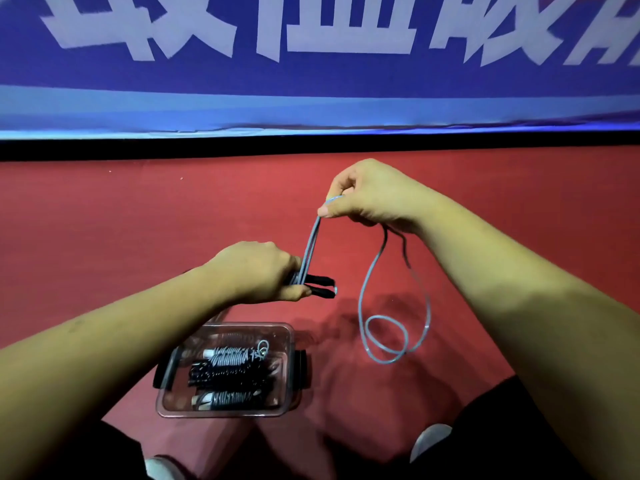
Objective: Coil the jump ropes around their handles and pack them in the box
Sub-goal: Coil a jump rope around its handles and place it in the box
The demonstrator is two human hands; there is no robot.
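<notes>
Shoes (429, 441) are cut off at the bottom edge. The left hand (256, 268) curls tight round two black handles (322, 287), hiding all but their tips. Right hand (367, 195) fingers (327, 211) pinch the grey rope (363, 296) just above them, and its slack loops on the red floor (104, 237). Coiled ropes (228, 370) lie in the clear box (242, 324), count unclear.

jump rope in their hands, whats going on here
A person is coiling a grey jump rope around its black handles. The left hand grips the paired handles while the right hand pinches the rope, pulled taut above them. The slack trails in loops on the red floor. A clear box nearby already holds coiled ropes.
</notes>
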